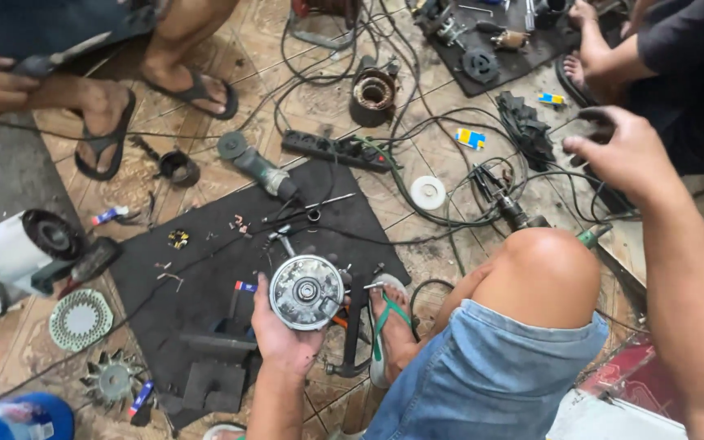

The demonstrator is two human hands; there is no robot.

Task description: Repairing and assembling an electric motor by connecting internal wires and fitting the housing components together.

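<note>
One camera only, worn on the head — it looks steeply down, close over the left hand (283, 334), at the tiled floor (442, 151) beyond.

- An informal repair workshop set up on a tiled floor (442, 155) — people sit low in sandals, working at ground level.
- A black rubber mat (205, 269) serves as the work surface, strewn with screws and small parts.
- An angle grinder (258, 167), a power strip (336, 149) and tangled cables (450, 187) lie about.
- Motor parts — a wound stator (373, 94), a fan impeller (112, 380) — are scattered around.
</note>
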